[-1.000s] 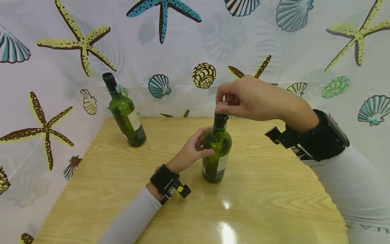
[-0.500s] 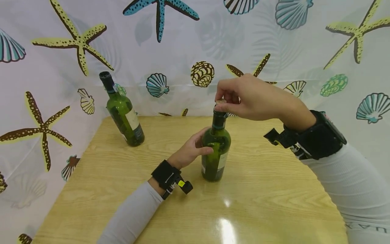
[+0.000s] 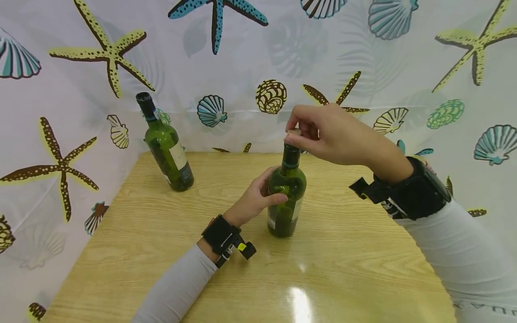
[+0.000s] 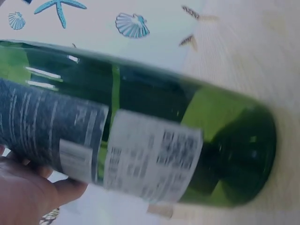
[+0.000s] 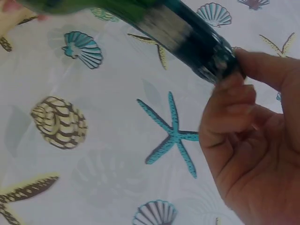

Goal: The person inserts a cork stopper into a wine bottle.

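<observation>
A green glass wine bottle [image 3: 286,184] stands upright on the wooden table, with a dark sleeve round its neck. My left hand [image 3: 258,195] grips its body from the left, thumb across the front. The left wrist view shows the bottle's lower part [image 4: 239,145] and a white label [image 4: 152,157] with a square code. At the mouth, my right hand [image 3: 327,132] pinches a light tan cork [image 3: 295,131] between thumb and fingers. In the right wrist view, the fingertips of my right hand [image 5: 253,126] meet at the end of the dark neck [image 5: 201,51], hiding most of the cork.
A second green wine bottle [image 3: 168,152] stands at the back left of the wooden table [image 3: 355,251], apart from both hands. Behind the table hangs a white cloth [image 3: 238,72] printed with starfish and shells. It also runs along the table's left edge.
My right wrist and forearm have dropped a little and shifted slightly left, while the fingers stay on the cork. The left hand keeps its grip on the bottle.
</observation>
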{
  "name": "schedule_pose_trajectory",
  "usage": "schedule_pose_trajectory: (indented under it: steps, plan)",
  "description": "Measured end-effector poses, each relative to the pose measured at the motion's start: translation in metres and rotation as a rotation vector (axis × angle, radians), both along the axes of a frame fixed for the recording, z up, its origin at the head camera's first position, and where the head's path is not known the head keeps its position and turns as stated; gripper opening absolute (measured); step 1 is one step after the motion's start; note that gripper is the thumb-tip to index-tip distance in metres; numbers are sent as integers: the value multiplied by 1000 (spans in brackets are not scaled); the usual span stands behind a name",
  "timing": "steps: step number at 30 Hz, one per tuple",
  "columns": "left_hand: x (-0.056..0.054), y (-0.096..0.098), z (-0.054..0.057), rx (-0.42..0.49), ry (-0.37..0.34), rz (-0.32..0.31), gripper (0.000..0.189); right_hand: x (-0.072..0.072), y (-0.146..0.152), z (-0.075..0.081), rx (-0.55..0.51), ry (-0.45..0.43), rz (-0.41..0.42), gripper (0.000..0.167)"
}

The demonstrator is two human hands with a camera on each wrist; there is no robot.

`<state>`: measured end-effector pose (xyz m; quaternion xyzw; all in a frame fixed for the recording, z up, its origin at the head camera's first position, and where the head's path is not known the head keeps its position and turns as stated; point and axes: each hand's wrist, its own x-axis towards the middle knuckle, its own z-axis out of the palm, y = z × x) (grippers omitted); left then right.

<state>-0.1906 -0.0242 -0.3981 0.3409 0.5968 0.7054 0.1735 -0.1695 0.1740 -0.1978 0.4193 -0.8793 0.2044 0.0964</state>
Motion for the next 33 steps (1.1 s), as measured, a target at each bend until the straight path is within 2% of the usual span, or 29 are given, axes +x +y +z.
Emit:
schedule_pose_trajectory:
  steps: [3,7,10,13,15,17,19,22,26,30,33]
  plan:
    - [-1,-1,3,-65,67,45,85,4,5,-14,-95,26,-28,24]
    - [2,-9,12,-152,213,180,73,10,8,-40,-200,48,-76,45]
    - [8,-11,21,-181,343,300,77,13,10,-63,-194,24,-105,60]
    - [15,-12,26,-203,483,408,77,16,11,-89,-143,-47,-115,72]
    - [19,-12,28,-216,561,463,76,19,9,-104,-120,-94,-104,77]
    - [23,-12,30,-216,614,505,74,22,5,-119,-106,-105,-98,83]
    - [26,-10,30,-201,635,532,72,23,-2,-131,-127,-80,-98,90]
    - [28,-7,28,-182,643,564,68,22,-14,-148,-185,21,-137,97]
    - [27,-4,26,-191,646,613,65,20,-26,-160,-271,119,-179,94]
    - [23,-4,25,-221,631,644,68,12,-34,-161,-294,119,-196,92]
    - [14,-5,24,-238,639,658,68,3,-39,-162,-299,100,-199,90]
